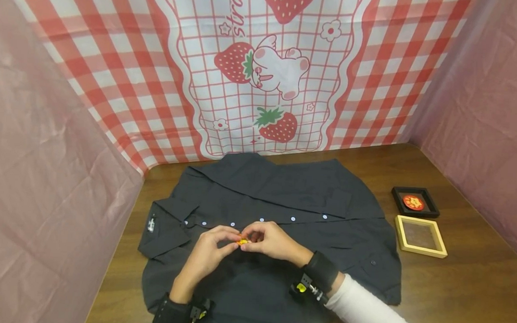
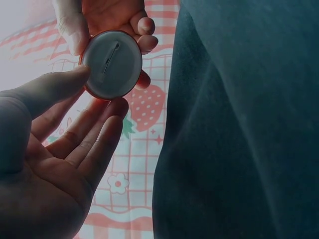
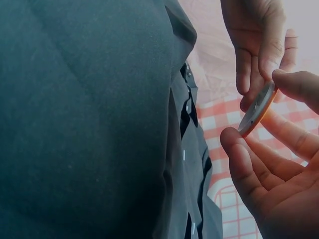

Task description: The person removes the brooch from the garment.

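Note:
Both hands pinch a round pin-back button badge [image 1: 243, 242] between thumbs and fingertips, close over a dark button-up shirt [image 1: 257, 185]. My left hand [image 1: 207, 253] grips one side of its rim, my right hand [image 1: 273, 241] the opposite side. In the left wrist view the badge's silvery back [image 2: 112, 64] shows, with a thin pin running across it. The right wrist view catches it nearly edge-on, with an orange rim. Spread on the table, the shirt has its collar [image 1: 166, 227] to the left and a row of white buttons across the middle.
On the right of the wooden table [image 1: 474, 272] lie a black square frame [image 1: 431, 211] with a red and yellow round badge [image 1: 413, 202] in it and a pale yellow square frame [image 1: 421, 251]. A checked strawberry cloth [image 1: 158, 80] hangs behind; pink fabric [image 1: 46, 171] walls both sides.

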Available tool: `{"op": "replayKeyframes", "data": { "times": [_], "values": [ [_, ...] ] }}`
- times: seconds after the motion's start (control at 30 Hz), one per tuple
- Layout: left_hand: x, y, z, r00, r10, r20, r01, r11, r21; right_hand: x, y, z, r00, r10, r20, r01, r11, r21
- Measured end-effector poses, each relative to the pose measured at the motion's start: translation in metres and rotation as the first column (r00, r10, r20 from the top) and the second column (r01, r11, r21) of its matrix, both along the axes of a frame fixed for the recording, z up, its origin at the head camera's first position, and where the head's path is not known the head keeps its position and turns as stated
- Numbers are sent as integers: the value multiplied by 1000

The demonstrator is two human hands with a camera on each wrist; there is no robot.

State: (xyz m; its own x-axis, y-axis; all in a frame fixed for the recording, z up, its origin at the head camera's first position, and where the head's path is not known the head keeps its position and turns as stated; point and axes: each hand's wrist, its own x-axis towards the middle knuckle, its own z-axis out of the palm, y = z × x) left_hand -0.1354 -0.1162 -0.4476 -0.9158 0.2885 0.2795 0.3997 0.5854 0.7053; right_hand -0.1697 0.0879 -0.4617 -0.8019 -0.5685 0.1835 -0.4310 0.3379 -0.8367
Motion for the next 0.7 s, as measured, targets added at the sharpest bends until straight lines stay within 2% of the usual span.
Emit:
{"op": "replayKeyframes", "data": {
  "times": [0.13,0.3,0.5,0.7],
  "values": [
    [0,1,0,999,26,30,-26,1000,2,0,0,2,1000,0,8,0,1000,-8],
    [-1,0,0,995,67,74,-68,998,0,-1,-1,4,1000,-8,-26,7,1000,-18],
    [0,0,2,995,36,95,-37,999,6,0,-2,1,999,-24,-43,22,999,-28],
    [-1,1,0,997,30,77,-30,1000,3,1,-2,-1,998,-33,-56,31,999,-40]
  ]
}}
